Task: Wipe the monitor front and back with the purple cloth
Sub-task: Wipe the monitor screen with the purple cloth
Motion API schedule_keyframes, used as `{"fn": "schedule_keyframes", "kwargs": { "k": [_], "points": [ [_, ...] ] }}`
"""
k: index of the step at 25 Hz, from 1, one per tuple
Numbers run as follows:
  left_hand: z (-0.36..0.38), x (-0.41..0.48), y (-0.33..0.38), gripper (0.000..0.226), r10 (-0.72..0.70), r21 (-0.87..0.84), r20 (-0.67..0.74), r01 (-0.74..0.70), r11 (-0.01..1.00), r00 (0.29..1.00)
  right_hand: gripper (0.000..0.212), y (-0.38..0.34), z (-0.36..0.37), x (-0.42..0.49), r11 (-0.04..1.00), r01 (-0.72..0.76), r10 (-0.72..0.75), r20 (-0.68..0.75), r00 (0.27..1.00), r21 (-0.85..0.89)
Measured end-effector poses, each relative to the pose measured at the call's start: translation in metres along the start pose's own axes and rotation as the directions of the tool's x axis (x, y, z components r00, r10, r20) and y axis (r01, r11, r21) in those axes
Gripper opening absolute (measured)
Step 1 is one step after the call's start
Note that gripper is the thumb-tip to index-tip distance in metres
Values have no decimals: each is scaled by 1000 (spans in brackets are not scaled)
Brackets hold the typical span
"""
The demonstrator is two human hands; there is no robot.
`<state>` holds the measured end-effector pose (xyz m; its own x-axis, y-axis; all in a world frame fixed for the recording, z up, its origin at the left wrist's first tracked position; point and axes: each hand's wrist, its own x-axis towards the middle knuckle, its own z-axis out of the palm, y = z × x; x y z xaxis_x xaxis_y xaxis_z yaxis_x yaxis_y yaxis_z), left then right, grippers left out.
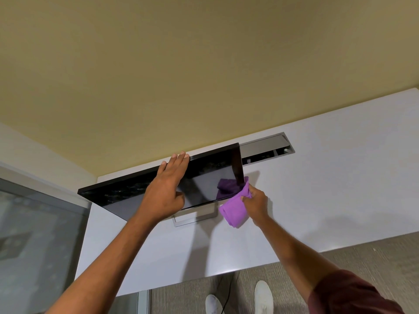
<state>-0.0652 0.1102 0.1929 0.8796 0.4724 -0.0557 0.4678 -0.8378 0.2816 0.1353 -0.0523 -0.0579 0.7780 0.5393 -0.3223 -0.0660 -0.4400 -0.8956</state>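
Where the yellow wall [181,64] meets the big white desk [317,200], one black monitor [208,184] stands on a silver stand [195,219]; its screen is dark and shiny, tipped toward the person, and it shows a dim purple copy of the cloth; the top edge is thin and black; behind its right end one long silver slot [267,150] is set into the desk; there are two bare arms, and the right one has a dark red sleeve [353,295]; the left hand [165,189] lies flat and open on the screen, with its fingertips curled over the top edge, and it covers the middle of the screen; the right hand [256,200] is closed tight around one purple cloth [233,211], which is bunched up and touches the lower right corner of the monitor; below the desk is grey floor [362,257]; two white shoes [263,295] stand on it, and one thin black cord [227,298] runs between them; on the left is a grey glass panel [34,234].
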Motion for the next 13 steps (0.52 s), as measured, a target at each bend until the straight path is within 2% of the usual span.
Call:
{"fn": "schedule_keyframes", "kwargs": {
  "k": [5,9,13],
  "points": [
    [-1,-1,0,113,1,-9,6,-1,1000,1000,57,-27,-5,-8,1000,-19,18,-85,996,-11],
    [0,-1,-1,113,-3,-17,3,3,1000,1000,45,-58,-17,-13,996,47,-55,-105,993,-75],
    [0,-1,-2,113,11,-22,-2,-11,1000,1000,61,-93,-30,-20,987,121,-133,-110,985,-110]
  ]
}}
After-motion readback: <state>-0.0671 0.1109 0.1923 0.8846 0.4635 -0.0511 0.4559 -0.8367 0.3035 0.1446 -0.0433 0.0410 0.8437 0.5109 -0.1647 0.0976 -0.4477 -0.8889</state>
